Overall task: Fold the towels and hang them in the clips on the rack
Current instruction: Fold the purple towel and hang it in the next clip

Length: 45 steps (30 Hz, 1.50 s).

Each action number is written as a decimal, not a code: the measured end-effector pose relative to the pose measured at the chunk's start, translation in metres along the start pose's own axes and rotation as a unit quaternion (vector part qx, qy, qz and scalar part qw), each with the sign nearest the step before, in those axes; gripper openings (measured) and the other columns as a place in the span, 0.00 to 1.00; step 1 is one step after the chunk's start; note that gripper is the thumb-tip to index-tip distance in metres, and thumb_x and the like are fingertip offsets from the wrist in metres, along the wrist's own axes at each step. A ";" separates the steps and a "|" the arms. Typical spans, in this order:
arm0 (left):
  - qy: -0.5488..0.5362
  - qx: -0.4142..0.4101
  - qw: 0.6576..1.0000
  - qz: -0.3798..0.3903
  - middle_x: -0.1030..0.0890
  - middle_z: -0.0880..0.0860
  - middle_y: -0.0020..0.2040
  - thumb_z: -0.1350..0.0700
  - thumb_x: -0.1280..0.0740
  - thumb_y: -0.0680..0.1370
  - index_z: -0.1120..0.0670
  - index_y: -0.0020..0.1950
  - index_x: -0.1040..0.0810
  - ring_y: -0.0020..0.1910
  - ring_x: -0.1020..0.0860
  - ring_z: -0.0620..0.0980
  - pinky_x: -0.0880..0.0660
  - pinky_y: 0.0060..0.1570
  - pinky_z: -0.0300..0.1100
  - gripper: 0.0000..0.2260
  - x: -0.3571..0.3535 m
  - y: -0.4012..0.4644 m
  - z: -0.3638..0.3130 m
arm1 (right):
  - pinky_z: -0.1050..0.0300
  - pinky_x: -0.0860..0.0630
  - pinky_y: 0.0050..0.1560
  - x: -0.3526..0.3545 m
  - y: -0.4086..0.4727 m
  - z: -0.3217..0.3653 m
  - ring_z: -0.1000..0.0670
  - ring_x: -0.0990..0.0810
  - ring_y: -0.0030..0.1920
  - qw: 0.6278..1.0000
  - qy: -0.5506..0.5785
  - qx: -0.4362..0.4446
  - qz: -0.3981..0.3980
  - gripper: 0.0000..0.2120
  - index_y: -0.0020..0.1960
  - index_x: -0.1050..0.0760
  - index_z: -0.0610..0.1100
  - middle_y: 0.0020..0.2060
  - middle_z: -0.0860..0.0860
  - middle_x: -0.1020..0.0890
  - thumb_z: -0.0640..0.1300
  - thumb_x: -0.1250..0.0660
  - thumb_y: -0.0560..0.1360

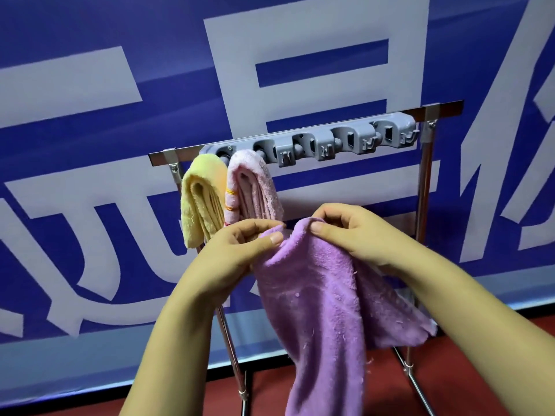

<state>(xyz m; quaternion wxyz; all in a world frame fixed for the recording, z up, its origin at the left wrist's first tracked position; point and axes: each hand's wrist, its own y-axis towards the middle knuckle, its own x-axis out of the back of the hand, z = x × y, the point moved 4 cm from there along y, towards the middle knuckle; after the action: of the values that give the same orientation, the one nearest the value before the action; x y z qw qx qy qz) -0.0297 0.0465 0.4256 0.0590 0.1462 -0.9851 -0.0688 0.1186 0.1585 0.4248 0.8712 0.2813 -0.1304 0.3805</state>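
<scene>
We hold the purple towel (318, 295) up in front of the rack (426, 181), our left hand (240, 247) and right hand (351, 232) each pinching its top edge, close together. It hangs below our hands. Beyond, a yellow towel (201, 199) and a pink towel (252, 187) hang in the left clips of the grey clip strip (330, 142).

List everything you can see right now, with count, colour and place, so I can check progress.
Yellow towel: one, yellow, folded, hanging at the clip strip's left end.
Pink towel: one, pink, folded, hanging right beside the yellow one.
Purple towel: one, purple, held up in front of the rack.
Clip strip: one, grey, on the rack's top bar.
Rack: one, silver metal.
Banner: one, blue and white, behind.
Floor: red.
Left hand: pinches the purple towel's top edge.
Right hand: pinches the same edge.
</scene>
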 end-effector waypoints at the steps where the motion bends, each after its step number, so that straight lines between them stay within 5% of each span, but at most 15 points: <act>1: 0.015 -0.002 1.000 0.002 0.18 0.54 0.39 0.56 0.30 0.68 0.62 0.50 0.20 0.36 0.22 0.48 0.23 0.36 0.37 0.14 0.003 0.000 -0.002 | 0.53 0.27 0.48 0.003 0.002 0.002 0.55 0.25 0.41 1.000 -0.012 0.000 0.002 0.06 0.44 0.22 0.45 0.38 0.51 0.21 0.45 0.35 0.76; 7: 0.000 -0.055 0.994 -0.090 0.24 0.47 0.35 0.57 0.37 0.79 0.57 0.47 0.26 0.33 0.29 0.43 0.30 0.31 0.34 0.04 0.021 0.007 -0.010 | 0.60 0.27 0.47 0.017 0.004 0.005 0.59 0.23 0.40 0.996 -0.076 -0.013 0.051 0.06 0.45 0.21 0.46 0.39 0.54 0.18 0.49 0.33 0.75; 15: 0.024 -0.154 0.960 -0.232 0.26 0.49 0.39 0.53 0.38 0.81 0.49 0.42 0.26 0.38 0.28 0.46 0.30 0.39 0.42 0.08 0.035 0.023 -0.027 | 0.61 0.25 0.44 0.036 -0.007 -0.024 0.56 0.20 0.43 0.970 -0.167 -0.057 0.165 0.08 0.50 0.21 0.48 0.45 0.52 0.17 0.48 0.28 0.71; 20: 0.050 -0.185 0.933 -0.303 0.26 0.50 0.39 0.50 0.38 0.81 0.47 0.41 0.27 0.38 0.29 0.47 0.32 0.39 0.46 0.08 0.057 0.033 -0.041 | 0.55 0.23 0.46 0.078 -0.012 -0.048 0.53 0.20 0.42 0.969 -0.192 -0.113 0.108 0.07 0.45 0.20 0.48 0.42 0.50 0.17 0.50 0.28 0.70; 24: 0.058 -0.188 0.930 -0.309 0.26 0.48 0.38 0.48 0.37 0.80 0.46 0.39 0.27 0.36 0.31 0.46 0.34 0.36 0.45 0.10 0.065 0.039 -0.041 | 0.70 0.29 0.37 0.103 -0.012 -0.057 0.62 0.24 0.35 0.970 -0.203 -0.127 0.032 0.03 0.40 0.21 0.50 0.35 0.55 0.19 0.48 0.28 0.71; 30: 0.019 -0.186 0.931 -0.314 0.26 0.49 0.38 0.50 0.38 0.81 0.48 0.42 0.26 0.34 0.31 0.44 0.33 0.34 0.41 0.08 0.077 0.036 -0.032 | 0.57 0.33 0.42 0.117 0.001 -0.063 0.49 0.25 0.46 0.949 -0.261 -0.089 -0.152 0.03 0.48 0.24 0.43 0.44 0.48 0.21 0.39 0.36 0.76; 32: -0.021 -0.187 0.927 -0.324 0.26 0.47 0.35 0.52 0.39 0.81 0.49 0.43 0.26 0.29 0.30 0.40 0.33 0.30 0.36 0.07 0.080 0.035 -0.028 | 0.63 0.33 0.39 0.119 0.000 -0.058 0.53 0.25 0.42 0.953 -0.215 -0.070 -0.203 0.03 0.48 0.24 0.43 0.42 0.51 0.21 0.39 0.36 0.76; 35: -0.096 -0.187 0.926 -0.314 0.24 0.43 0.28 0.54 0.40 0.82 0.53 0.46 0.26 0.23 0.29 0.37 0.31 0.25 0.31 0.07 0.085 0.031 -0.022 | 0.64 0.27 0.37 0.120 -0.004 -0.060 0.54 0.23 0.37 0.968 0.016 -0.070 -0.241 0.01 0.43 0.22 0.45 0.34 0.53 0.19 0.41 0.30 0.72; 39: -0.169 -0.154 0.929 -0.292 0.21 0.48 0.31 0.54 0.40 0.82 0.55 0.48 0.25 0.29 0.25 0.42 0.26 0.31 0.36 0.07 0.091 0.029 -0.007 | 0.57 0.19 0.37 0.115 -0.002 -0.071 0.49 0.17 0.39 0.897 0.374 -0.096 -0.213 0.26 0.48 0.23 0.41 0.36 0.48 0.15 0.49 0.19 0.54; 41: -0.194 -0.136 0.928 -0.288 0.20 0.50 0.33 0.54 0.39 0.81 0.56 0.48 0.24 0.30 0.24 0.44 0.25 0.33 0.38 0.07 0.089 0.030 0.001 | 0.52 0.19 0.33 0.108 -0.001 -0.074 0.49 0.16 0.37 0.858 0.446 -0.126 -0.221 0.11 0.39 0.19 0.42 0.33 0.46 0.15 0.47 0.24 0.63; 43: -0.233 -0.118 0.922 -0.287 0.21 0.48 0.28 0.56 0.40 0.81 0.57 0.46 0.25 0.26 0.25 0.41 0.26 0.28 0.35 0.08 0.087 0.031 0.006 | 0.48 0.19 0.30 0.101 -0.001 -0.077 0.49 0.16 0.33 0.819 0.489 -0.169 -0.248 0.15 0.28 0.19 0.43 0.30 0.47 0.16 0.45 0.32 0.72; 45: -0.288 -0.091 0.913 -0.276 0.18 0.49 0.32 0.56 0.40 0.81 0.58 0.47 0.23 0.29 0.21 0.41 0.23 0.30 0.35 0.09 0.084 0.030 0.012 | 0.43 0.19 0.31 0.095 -0.002 -0.081 0.48 0.15 0.35 0.796 0.512 -0.190 -0.259 0.11 0.32 0.18 0.43 0.32 0.45 0.15 0.45 0.32 0.71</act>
<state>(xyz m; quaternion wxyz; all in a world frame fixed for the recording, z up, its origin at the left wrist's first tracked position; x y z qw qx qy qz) -0.1197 0.0517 0.4263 -0.2360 0.3797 -0.8694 -0.2106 0.1852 0.2610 0.4003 0.9127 -0.1028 0.3431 0.1965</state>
